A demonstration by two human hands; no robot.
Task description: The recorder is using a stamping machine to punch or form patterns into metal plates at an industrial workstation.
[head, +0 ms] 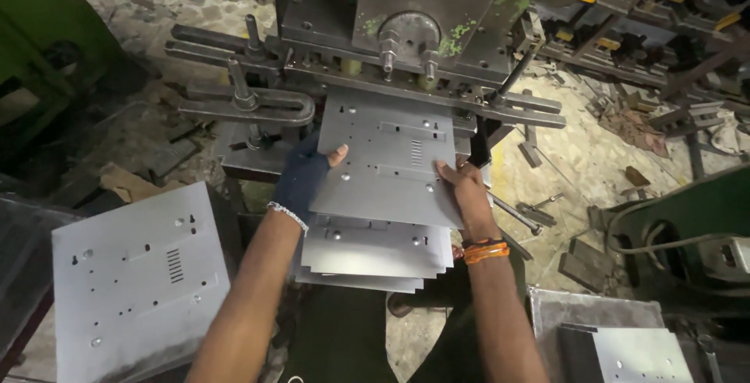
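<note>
Feeding step, I reckon: left hand (306, 177) and right hand (466, 191) clamp the sheet's (391, 160) 9 and 3 o'clock edges, half under the press (406, 23) at 12, so next I'd square it carefully.

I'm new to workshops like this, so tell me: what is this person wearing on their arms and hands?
The left hand wears a dark blue fingerless glove, with a thin silvery chain bracelet at the wrist. The right hand is bare, with orange thread bands round the wrist. No sleeves show.
</note>
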